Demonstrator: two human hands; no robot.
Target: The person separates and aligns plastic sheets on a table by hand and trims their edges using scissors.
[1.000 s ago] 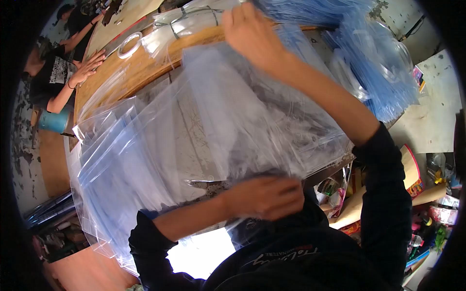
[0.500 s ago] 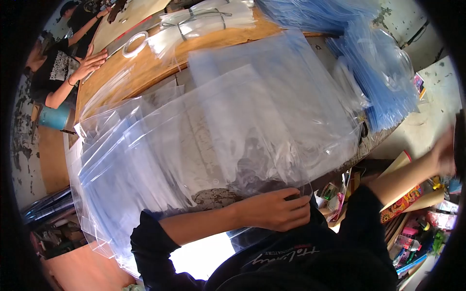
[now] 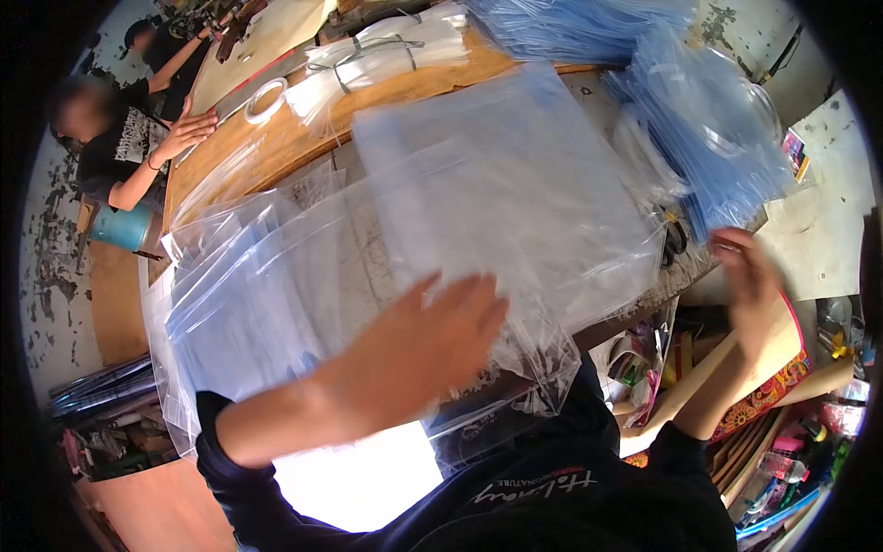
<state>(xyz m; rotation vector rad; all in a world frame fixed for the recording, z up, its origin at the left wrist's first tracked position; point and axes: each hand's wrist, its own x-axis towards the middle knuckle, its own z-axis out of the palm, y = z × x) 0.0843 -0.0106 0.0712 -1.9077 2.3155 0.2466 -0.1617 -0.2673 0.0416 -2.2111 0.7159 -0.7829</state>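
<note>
My left hand [image 3: 432, 350] is over the near part of a clear plastic sheet [image 3: 405, 198], its fingers stretched out and a little blurred; I cannot tell whether it touches the plastic. Beneath and beside lie a stack of large clear plastic bags [image 3: 515, 175] and a bluish pile of plastic [image 3: 239, 322] on the left. My right hand [image 3: 750, 285] hangs off the table's right edge, smeared by motion, so whether its fingers hold anything is unclear. Close to it are black-handled scissors [image 3: 674, 241] and a stack of blue-tinted plastic sheets [image 3: 708, 147].
Across the wooden table [image 3: 322, 138] lie a tied bundle of plastic strips [image 3: 377, 60] and a white tape roll [image 3: 267, 101]. Another person's hand [image 3: 189, 129] rests at the far left edge. Rolled paper [image 3: 708, 368] and cluttered items stand below on the right.
My left hand has lifted away from the near edge and moved forward over the plastic, fingers spreading. The right hand has come inward from the far right. The view has shifted slightly.
</note>
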